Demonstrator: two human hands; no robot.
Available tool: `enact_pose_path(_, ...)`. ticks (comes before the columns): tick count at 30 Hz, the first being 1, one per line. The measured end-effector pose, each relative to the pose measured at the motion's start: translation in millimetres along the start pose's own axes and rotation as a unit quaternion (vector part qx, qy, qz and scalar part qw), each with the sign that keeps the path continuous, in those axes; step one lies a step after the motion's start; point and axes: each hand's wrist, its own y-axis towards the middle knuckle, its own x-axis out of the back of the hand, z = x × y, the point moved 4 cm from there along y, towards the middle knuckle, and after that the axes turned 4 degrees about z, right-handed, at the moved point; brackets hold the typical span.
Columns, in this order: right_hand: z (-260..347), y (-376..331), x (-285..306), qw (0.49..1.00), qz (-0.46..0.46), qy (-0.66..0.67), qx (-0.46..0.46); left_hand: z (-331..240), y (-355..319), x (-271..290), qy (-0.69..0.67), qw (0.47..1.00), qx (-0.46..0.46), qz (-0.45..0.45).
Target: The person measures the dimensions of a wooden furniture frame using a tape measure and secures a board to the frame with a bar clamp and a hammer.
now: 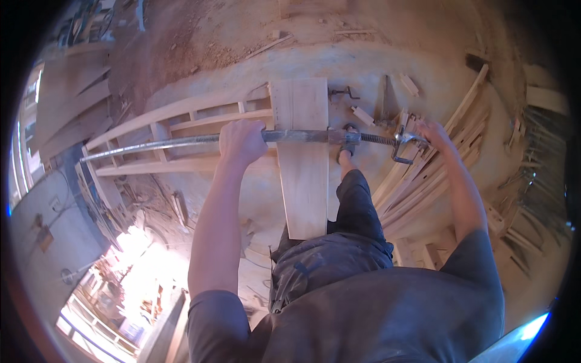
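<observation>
A long metal bar clamp (pixel 296 136) runs crosswise over a wooden frame (pixel 181 164) and a wide pale board (pixel 304 193) at the frame's right end. My left hand (pixel 242 142) is closed around the clamp's bar, left of the board. At the right end, beyond the threaded screw, my right hand (pixel 431 132) is closed at the crank handle (pixel 402 158); its fingertips are slightly blurred. The clamp's sliding jaw stands past the board's right edge. Farther off, another crank handle (pixel 346 92) sticks out beside the board.
Long wooden strips (pixel 417 181) lie stacked on the floor at the right. Wood offcuts (pixel 363 116) are scattered near the screw end. My foot (pixel 346 156) is beneath the clamp. Bright sunlight falls on wood scraps at the lower left, near a pale panel (pixel 57 212).
</observation>
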Motion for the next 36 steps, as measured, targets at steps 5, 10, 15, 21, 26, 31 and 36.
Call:
enact_pose_path(5, 80, -50, 40, 0.905, 0.036, 0.417, -0.069, 3, 3, 0, -0.015, 0.998, -0.037, -0.044)
enact_pose_path(10, 199, -62, 48, 0.847, -0.132, 0.515, 0.009, 7, -15, -2, -0.067, 0.988, -0.02, -0.137)
enact_pose_path(15, 225, -120, -26, 0.9, -0.225, 0.369, -0.054, 14, -101, -15, -0.157, 0.918, -0.081, -0.356)
enact_pose_path(21, 280, -205, -253, 0.966, -0.046, 0.242, -0.081, 132, -292, -174, -0.401, 0.882, 0.107, -0.223)
enact_pose_path(26, 442, -206, -420, 0.988, 0.151, -0.008, 0.03, 245, -484, -330, -0.558, 0.759, 0.296, -0.157)
enact_pose_path(31, 558, -185, -512, 0.901, 0.317, -0.247, 0.161, 308, -571, -348, -0.715, 0.56, 0.314, -0.277)
enact_pose_path(36, 619, -158, -584, 0.839, 0.353, -0.304, 0.28, 295, -521, -240, -0.847, 0.381, 0.157, -0.336)
